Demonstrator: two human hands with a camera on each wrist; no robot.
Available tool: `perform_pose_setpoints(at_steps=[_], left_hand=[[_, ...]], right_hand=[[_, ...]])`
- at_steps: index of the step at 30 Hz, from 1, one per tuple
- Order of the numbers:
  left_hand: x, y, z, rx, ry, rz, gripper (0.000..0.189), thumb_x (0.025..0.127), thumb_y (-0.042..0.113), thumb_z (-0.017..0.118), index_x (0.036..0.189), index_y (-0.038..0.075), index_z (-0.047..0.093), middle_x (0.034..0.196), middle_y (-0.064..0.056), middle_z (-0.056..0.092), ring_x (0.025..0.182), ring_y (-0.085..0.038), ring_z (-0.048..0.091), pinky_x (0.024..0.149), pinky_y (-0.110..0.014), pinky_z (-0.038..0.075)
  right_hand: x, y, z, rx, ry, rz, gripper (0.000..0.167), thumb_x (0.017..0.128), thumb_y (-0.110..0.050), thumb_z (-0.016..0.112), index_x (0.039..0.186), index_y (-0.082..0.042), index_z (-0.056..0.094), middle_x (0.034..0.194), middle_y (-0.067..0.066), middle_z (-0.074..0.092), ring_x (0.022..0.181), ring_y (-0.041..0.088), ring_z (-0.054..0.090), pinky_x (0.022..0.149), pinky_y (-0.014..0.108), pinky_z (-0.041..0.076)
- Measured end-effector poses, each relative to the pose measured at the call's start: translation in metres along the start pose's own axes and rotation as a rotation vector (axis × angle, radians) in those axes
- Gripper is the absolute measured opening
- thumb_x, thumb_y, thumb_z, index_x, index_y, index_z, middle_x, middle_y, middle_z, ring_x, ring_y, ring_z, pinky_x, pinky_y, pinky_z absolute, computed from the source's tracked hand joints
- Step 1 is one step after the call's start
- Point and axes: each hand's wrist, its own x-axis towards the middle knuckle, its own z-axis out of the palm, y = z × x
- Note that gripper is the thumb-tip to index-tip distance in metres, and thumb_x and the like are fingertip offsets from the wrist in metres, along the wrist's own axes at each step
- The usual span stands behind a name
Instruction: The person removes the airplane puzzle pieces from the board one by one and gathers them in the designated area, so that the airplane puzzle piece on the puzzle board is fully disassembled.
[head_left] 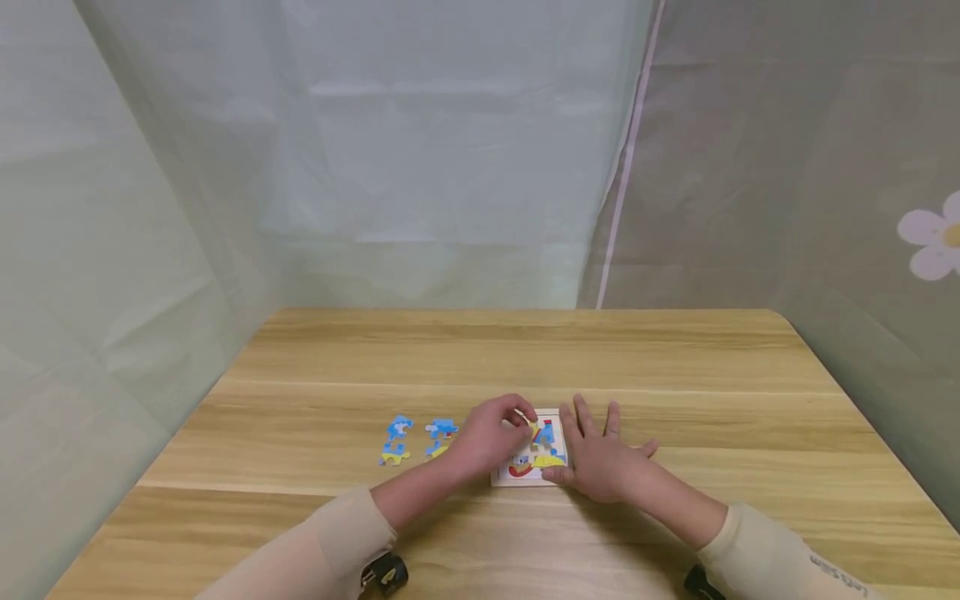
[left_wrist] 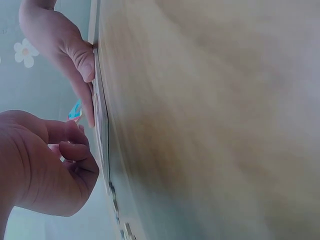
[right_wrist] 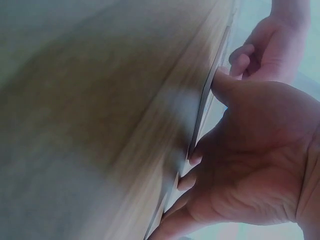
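A small puzzle board (head_left: 553,479) with a pale frame lies flat on the table, with blue, yellow and red pieces in it. Over its upper left part, my left hand (head_left: 491,433) pinches a puzzle piece (left_wrist: 75,111) between thumb and fingertips. Blue and red show on that piece in the left wrist view; the fingers hide the rest. Along the board's right edge my right hand (head_left: 606,462) rests with its fingers spread. Its thumb (right_wrist: 224,86) lies on the board's near edge.
Left of the board, several loose blue and yellow puzzle pieces (head_left: 400,427) lie on the wooden table (head_left: 510,350). Pale cloth (head_left: 450,167) hangs behind the table and at its sides. A dark strapped device (head_left: 388,573) sits by the left sleeve.
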Motion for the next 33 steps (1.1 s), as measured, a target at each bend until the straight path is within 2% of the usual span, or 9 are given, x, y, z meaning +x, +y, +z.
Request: perform_pose_setpoints(at_steps=[7,14,18,28,33], left_hand=[[-0.010,-0.010,-0.013,-0.016,-0.003,0.037,0.011,0.093,0.004,0.065,0.101,0.011,0.068,0.088,0.001,0.064,0.077,-0.017,0.057,0.065,-0.029,0.046],[-0.022,-0.021,-0.027,0.032,0.043,0.023,0.012,0.090,0.004,0.067,0.098,0.013,0.069,0.085,0.004,0.065,0.085,-0.017,0.059,0.080,-0.037,0.047],[-0.027,-0.029,-0.035,0.064,0.057,0.006,0.012,0.090,0.004,0.068,0.098,0.014,0.069,0.087,0.005,0.065,0.088,-0.015,0.060,0.085,-0.039,0.047],[-0.040,-0.039,-0.051,0.074,0.057,-0.015,0.013,0.089,0.002,0.070,0.097,0.013,0.069,0.087,0.005,0.066,0.085,-0.014,0.061,0.080,-0.036,0.048],[-0.045,-0.044,-0.058,0.083,0.051,-0.026,0.013,0.089,0.002,0.070,0.096,0.013,0.070,0.086,0.004,0.065,0.083,-0.015,0.058,0.072,-0.031,0.047]], right_hand=[[0.001,0.000,0.001,0.008,-0.007,0.000,0.097,0.093,-0.065,0.057,0.161,-0.008,0.018,0.168,0.018,0.005,0.144,0.061,0.001,0.076,0.093,0.016],[0.001,0.000,0.001,0.021,-0.010,-0.003,0.097,0.093,-0.065,0.057,0.161,-0.007,0.017,0.167,0.019,0.003,0.144,0.061,-0.001,0.076,0.093,0.015],[0.001,-0.001,0.000,0.024,-0.018,-0.004,0.097,0.094,-0.065,0.056,0.162,-0.007,0.016,0.167,0.019,0.002,0.144,0.061,-0.002,0.076,0.093,0.014],[0.000,-0.001,-0.002,0.027,-0.027,-0.008,0.097,0.094,-0.063,0.056,0.161,-0.006,0.016,0.168,0.019,0.000,0.144,0.060,-0.004,0.076,0.093,0.013],[0.000,-0.001,-0.002,0.025,-0.026,-0.011,0.097,0.094,-0.064,0.055,0.161,-0.006,0.016,0.167,0.019,0.001,0.144,0.060,-0.004,0.076,0.093,0.013]])
